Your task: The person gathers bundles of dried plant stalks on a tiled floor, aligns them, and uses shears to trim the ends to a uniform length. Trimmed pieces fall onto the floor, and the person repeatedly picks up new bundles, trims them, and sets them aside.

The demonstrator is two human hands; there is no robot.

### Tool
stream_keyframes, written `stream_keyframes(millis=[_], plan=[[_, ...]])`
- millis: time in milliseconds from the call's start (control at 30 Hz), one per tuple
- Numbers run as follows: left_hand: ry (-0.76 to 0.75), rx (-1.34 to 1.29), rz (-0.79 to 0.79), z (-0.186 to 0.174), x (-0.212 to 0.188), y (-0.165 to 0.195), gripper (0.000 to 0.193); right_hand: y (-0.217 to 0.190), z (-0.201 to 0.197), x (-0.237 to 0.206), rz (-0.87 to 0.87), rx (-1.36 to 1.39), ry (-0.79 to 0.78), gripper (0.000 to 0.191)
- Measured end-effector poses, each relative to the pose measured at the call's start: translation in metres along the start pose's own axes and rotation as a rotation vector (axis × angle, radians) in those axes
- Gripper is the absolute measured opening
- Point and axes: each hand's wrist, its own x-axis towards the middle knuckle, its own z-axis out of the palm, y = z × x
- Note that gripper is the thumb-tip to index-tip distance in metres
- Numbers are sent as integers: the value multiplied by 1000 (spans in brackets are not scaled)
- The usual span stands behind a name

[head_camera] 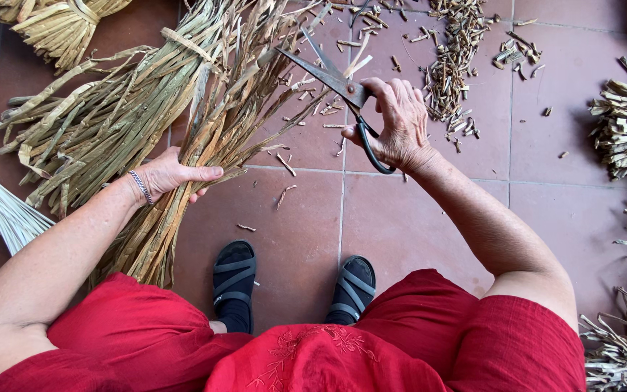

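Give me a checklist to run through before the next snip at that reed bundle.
1. Left hand grips the reed bundle: ok.
2. Right hand holds the scissors by the loops: ok.
3. Blades open: ok.
4. Left fingers away from the blades: ok.
5. Feet in sandals away from the cutting spot: ok.
6. Which stalk lies between the blades: cannot tell.

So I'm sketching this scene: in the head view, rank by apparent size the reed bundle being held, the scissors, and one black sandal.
1. Reed bundle, by far the largest.
2. Scissors and left-hand black sandal: the scissors are longer but thin, the sandal broader, and the scissors sit nearer the camera, so unranked.
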Motion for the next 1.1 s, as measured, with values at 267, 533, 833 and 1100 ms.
stream_keyframes(millis=[267,533,833,1100], plan=[[83,95,45,14,8,-8,55,-3,8,-2,64,120,-122,70],[125,51,61,9,12,-12,56,6,2,-7,80,95,-95,74],[99,98,68,14,14,-15,58,2,8,-3,60,91,-179,76],[113,86,65,15,15,-14,56,1,28,-18,21,164,-227,56]])
